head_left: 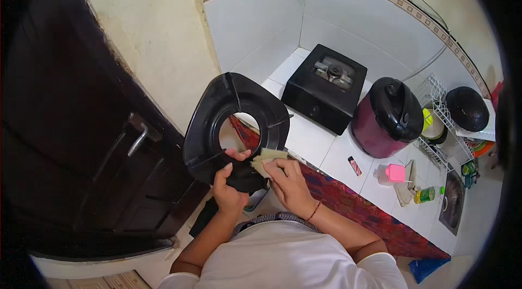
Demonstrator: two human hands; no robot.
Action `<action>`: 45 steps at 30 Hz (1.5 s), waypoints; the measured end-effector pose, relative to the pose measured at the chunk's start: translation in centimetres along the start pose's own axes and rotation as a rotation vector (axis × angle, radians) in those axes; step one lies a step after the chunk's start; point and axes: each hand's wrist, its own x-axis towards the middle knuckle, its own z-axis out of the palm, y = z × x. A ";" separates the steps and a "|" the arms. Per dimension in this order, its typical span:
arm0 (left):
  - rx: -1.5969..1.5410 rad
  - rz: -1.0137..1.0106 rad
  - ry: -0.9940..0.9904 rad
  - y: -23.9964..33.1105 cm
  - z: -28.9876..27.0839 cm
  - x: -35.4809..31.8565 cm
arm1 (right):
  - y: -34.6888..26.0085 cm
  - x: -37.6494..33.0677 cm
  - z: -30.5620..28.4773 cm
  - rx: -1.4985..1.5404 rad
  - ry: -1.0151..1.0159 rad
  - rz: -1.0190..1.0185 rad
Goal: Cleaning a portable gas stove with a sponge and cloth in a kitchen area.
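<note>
My left hand [230, 197] grips the near rim of a black stove top plate [212, 106], with the thumb on its face and fingertips showing through its round central hole. The plate is tilted up in front of me and has raised pot-support ribs. A pale yellow-green sponge [266, 159] is pinched in my right hand [291, 184], against the plate's near right edge. On the counter beyond stands a black single-burner stove [318, 105], its burner exposed.
White tiled counter [310, 146] with a red patterned curtain [375, 210] below. To the right stand a maroon rice cooker [380, 123], a lighter [354, 166], a pink-lidded container [393, 173], a bottle [426, 195], a dish rack [443, 120] and a sink [452, 202]. A dark door [81, 142] is on the left.
</note>
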 end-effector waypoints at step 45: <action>0.035 -0.100 -0.037 1.3 -0.3 1.4 | 0.7 -0.1 0.4 -0.102 -0.025 0.136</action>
